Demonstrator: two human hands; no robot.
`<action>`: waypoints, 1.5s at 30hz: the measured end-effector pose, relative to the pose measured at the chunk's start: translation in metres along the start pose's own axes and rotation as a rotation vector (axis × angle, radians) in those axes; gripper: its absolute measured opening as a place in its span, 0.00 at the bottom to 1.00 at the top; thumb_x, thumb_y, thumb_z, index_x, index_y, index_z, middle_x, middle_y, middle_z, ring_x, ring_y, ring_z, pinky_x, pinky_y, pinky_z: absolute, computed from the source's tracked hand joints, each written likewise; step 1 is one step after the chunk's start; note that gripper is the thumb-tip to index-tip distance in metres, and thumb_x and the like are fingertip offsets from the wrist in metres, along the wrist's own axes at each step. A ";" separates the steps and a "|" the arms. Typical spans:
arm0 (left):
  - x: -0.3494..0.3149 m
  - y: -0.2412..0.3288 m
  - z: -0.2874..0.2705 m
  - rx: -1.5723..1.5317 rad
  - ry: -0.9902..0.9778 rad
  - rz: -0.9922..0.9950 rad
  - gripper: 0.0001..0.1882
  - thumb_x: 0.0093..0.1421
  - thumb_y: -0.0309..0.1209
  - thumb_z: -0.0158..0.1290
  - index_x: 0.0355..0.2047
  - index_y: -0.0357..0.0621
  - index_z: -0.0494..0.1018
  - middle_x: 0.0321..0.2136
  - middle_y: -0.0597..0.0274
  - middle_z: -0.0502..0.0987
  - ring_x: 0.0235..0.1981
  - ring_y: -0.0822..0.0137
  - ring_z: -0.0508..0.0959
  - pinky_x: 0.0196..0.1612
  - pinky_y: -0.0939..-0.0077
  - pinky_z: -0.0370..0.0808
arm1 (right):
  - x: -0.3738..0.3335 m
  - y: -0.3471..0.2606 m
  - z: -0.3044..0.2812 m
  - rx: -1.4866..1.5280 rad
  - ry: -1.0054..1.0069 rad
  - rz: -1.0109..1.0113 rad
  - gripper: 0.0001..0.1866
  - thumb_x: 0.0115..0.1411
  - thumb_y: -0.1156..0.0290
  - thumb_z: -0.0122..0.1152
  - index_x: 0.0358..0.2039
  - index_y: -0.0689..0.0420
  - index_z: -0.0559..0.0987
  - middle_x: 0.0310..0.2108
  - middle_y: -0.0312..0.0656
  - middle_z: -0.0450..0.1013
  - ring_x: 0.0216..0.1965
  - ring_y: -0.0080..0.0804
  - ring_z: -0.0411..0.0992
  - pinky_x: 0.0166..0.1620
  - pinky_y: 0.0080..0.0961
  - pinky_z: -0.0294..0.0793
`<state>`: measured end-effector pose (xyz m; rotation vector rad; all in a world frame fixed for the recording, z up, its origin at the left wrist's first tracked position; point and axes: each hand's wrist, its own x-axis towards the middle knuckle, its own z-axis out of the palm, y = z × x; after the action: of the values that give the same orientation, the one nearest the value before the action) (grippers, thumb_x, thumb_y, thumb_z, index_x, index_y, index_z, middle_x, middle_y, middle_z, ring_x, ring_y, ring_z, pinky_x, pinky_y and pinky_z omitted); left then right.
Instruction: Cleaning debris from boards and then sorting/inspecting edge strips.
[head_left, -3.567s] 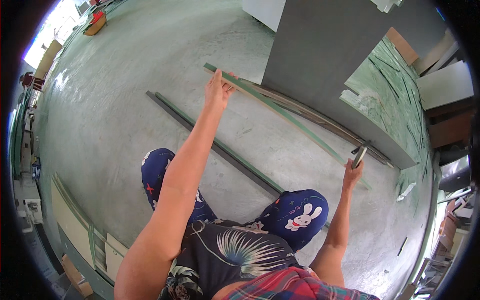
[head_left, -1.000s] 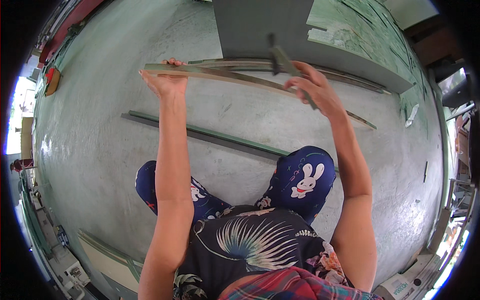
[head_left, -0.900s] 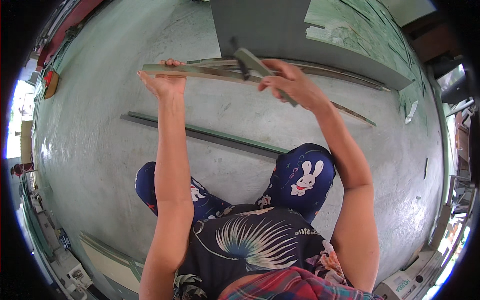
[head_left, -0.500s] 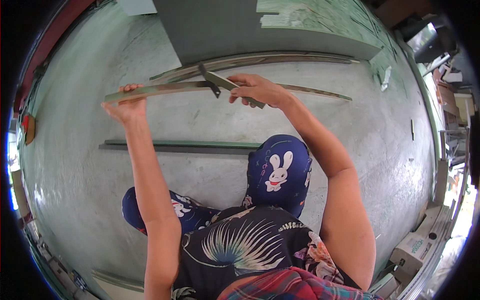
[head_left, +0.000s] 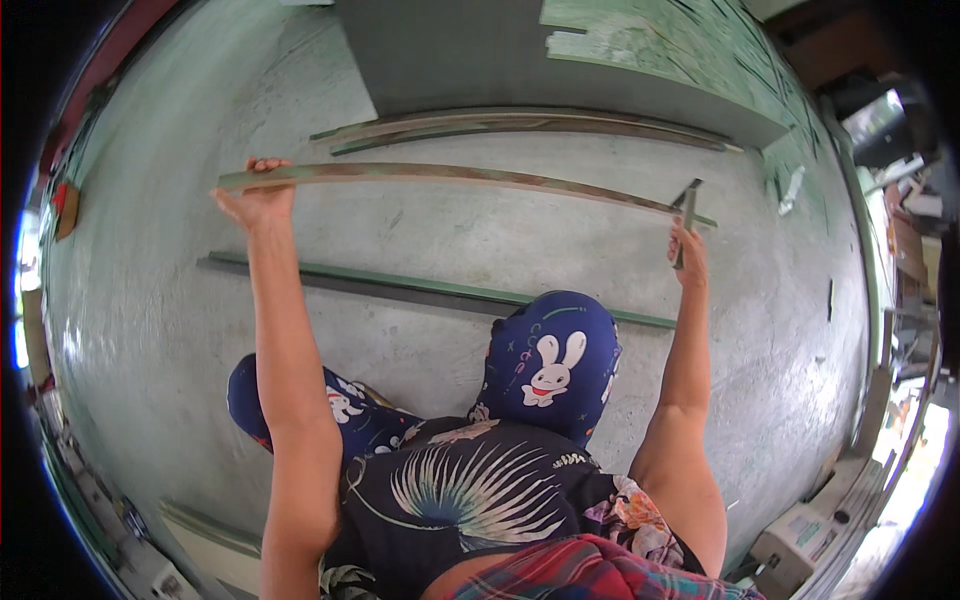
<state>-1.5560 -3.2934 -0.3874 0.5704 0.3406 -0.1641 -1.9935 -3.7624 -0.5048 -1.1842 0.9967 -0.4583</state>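
Note:
A long, thin wooden strip (head_left: 480, 177) with worn green and brown patches stretches across in front of me, raised over the floor. My left hand (head_left: 258, 195) is wrapped around its left end. Near the strip's right end, my right hand (head_left: 688, 255) is closed around a scraper-like tool (head_left: 689, 213) with a flat greenish handle. The tool's dark crosspiece lies against the strip or very near it; whether they touch, I cannot tell.
Several more strips (head_left: 520, 122) lie on the floor beyond, beside a large grey panel (head_left: 440, 60). A green and dark bar (head_left: 420, 287) lies nearer, by my knee (head_left: 555, 360). Boxes and clutter (head_left: 800, 535) line the right edge.
My right hand has swept right with the scraper-like tool, from about the strip's middle to near its right end. My left hand still holds the left end.

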 end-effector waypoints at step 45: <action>0.012 -0.090 -0.178 1.615 0.009 0.081 0.31 0.53 0.36 0.50 0.56 0.37 0.59 0.54 0.43 0.63 0.56 0.47 0.62 0.56 0.61 0.61 | -0.051 0.135 0.251 -0.423 -0.732 -0.020 0.13 0.48 0.71 0.55 0.35 0.62 0.70 0.24 0.38 0.72 0.28 0.27 0.76 0.27 0.18 0.70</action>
<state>-1.6146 -3.2701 -0.5767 2.1754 0.1252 -0.3485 -1.8360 -3.5381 -0.5980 -1.5777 0.4442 0.1932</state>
